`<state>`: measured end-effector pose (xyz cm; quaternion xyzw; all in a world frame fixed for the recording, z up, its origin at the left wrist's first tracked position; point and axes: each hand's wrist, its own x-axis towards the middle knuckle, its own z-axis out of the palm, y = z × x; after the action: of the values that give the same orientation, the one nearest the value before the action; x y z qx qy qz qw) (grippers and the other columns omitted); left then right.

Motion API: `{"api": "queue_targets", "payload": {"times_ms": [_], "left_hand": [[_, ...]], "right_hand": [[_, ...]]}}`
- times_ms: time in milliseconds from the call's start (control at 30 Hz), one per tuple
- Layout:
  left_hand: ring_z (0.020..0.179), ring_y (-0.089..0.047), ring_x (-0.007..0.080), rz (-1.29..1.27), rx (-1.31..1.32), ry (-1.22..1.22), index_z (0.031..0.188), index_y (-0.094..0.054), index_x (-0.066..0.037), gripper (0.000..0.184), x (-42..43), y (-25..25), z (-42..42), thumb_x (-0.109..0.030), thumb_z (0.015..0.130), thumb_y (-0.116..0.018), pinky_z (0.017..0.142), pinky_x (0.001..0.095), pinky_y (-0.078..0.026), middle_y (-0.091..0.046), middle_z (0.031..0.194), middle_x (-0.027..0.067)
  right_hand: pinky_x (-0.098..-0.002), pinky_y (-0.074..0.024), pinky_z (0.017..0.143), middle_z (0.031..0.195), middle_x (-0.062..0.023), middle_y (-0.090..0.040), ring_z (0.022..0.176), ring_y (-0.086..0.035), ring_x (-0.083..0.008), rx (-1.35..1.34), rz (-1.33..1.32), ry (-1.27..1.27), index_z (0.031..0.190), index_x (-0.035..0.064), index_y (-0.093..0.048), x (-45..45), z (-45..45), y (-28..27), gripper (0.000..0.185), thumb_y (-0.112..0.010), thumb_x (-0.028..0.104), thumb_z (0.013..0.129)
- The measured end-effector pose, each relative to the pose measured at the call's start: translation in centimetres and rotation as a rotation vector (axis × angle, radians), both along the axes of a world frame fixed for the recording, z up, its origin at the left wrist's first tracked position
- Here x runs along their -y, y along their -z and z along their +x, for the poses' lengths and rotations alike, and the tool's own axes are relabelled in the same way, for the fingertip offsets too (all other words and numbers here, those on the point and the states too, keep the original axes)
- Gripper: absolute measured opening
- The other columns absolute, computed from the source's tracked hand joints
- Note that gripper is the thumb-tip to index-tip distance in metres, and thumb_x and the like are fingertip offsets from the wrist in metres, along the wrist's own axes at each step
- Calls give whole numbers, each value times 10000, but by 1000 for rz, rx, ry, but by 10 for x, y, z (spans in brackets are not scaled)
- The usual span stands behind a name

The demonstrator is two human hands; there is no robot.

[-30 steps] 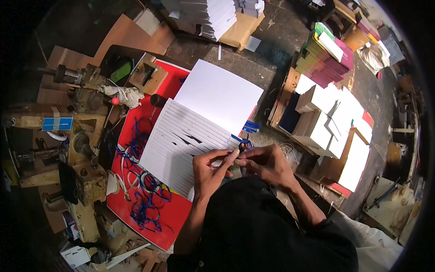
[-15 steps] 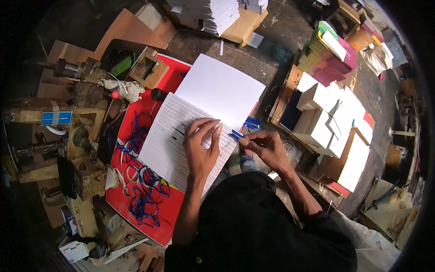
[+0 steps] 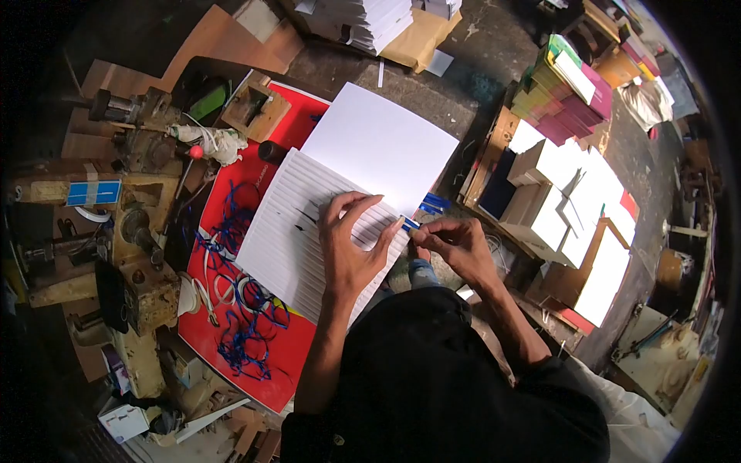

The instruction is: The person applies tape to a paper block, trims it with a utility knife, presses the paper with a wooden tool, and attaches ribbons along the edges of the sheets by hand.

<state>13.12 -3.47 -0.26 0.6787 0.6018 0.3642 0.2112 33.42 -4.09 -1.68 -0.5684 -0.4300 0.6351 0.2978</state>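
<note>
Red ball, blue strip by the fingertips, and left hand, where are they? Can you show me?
Red ball (image 3: 196, 152): head view, middle of its round front.
Blue strip (image 3: 410, 224): head view, middle of its showing part.
Left hand (image 3: 347, 257): head view, back of it.

Our left hand (image 3: 349, 255), fingertip to fingertip with our right hand (image 3: 465, 248) a second ago, now arches over the ridged white stack (image 3: 285, 220), its thumb brought from clear of the blue strip (image 3: 410, 224) to the strip's end at the stack's right edge.
</note>
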Motion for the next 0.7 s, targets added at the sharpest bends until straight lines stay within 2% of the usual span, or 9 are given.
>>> {"api": "queue_targets", "payload": {"times_ms": [333, 433, 533, 700], "left_hand": [[1068, -592, 288, 25, -25, 13, 1101, -732, -47, 406, 0, 1, 0, -176, 740, -865, 931, 410, -477, -621, 1104, 116], [1074, -587, 285, 15, -42, 3, 1104, -729, -47, 410, 1, 2, 1, -160, 735, -868, 932, 410, -476, -618, 1107, 116], [1073, -591, 284, 7, -35, -3, 1102, -730, -47, 408, 0, 2, 3, -165, 736, -867, 934, 410, -477, -621, 1106, 116], [1067, -606, 294, 6, -34, 8, 1110, -728, -45, 411, 1, 1, 0, -158, 737, -859, 937, 410, -482, -627, 1101, 124]], "right_hand": [[-266, -526, 740, 812, -45, -746, 749, -651, -87, -20, 3, 16, 935, -19, -779, -1, -1, -2, 238, -798, 215, 892], [-266, -531, 740, 810, -48, -745, 755, -669, -95, 50, -29, -1, 944, -17, -781, -2, -2, -7, 237, -793, 213, 892], [-263, -544, 706, 797, -62, -745, 749, -687, -103, 91, 54, 1, 900, 4, -776, -4, -3, -9, 203, -787, 206, 888], [-261, -563, 631, 771, -77, -737, 712, -702, -123, 34, -53, 93, 802, -14, -732, -6, -13, -11, 237, -798, 204, 867]]}}
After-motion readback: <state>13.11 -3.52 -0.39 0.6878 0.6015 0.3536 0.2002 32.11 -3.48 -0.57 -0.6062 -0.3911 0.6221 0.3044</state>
